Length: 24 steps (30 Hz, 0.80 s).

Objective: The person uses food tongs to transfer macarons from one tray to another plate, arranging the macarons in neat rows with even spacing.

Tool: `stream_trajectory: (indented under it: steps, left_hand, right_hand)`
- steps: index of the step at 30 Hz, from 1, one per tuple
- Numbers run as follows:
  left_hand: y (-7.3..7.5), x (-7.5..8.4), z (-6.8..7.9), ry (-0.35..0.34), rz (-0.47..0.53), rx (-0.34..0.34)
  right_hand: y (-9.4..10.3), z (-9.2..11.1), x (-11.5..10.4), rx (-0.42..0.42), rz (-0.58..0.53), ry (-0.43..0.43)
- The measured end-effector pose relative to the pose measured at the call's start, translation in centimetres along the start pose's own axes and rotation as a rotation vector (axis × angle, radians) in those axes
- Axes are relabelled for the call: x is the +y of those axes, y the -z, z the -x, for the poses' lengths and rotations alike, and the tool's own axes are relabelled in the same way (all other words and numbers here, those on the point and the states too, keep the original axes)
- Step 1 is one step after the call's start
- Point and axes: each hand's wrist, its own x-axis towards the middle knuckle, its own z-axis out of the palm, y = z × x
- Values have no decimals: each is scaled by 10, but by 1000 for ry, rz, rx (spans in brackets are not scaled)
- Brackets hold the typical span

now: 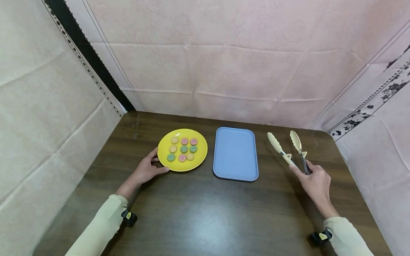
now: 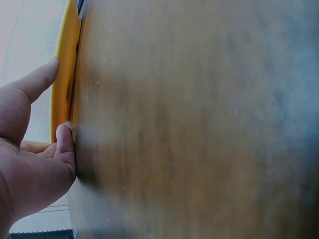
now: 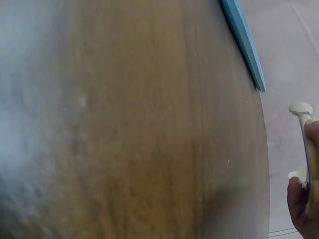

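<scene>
A yellow plate [image 1: 163, 156] carries several small round pieces [image 1: 184, 149] that look like biscuits or macarons in pink, green and pale yellow. My left hand [image 1: 148, 170] holds the plate's left edge, thumb along the near rim and fingers at the far side. In the left wrist view the thumb [image 2: 42, 79] lies against the plate's side, with the curled fingers low by the table. My right hand [image 1: 315, 181] grips a pair of tongs [image 1: 286, 159] by the handles. Their cream tips are spread apart, pointing away from me, with nothing between them.
A blue rectangular tray [image 1: 235, 153] lies between the plate and the tongs, with nothing on it. The dark wooden table [image 1: 205, 213] has its far edge close behind the plate and tray. Pale patterned cloth [image 1: 224, 71] hangs behind and at both sides.
</scene>
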Motion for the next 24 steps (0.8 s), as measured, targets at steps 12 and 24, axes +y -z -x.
stream_trajectory:
  steps: [12, 24]
  left_hand:
    - [1, -2, 0, -26, 14, -6]
    - [18, 9, 7, -3, -27, -38]
  right_hand:
    - [-4, -1, 7, -180, 84, -115]
    - [3, -8, -9, -403, 198, 4]
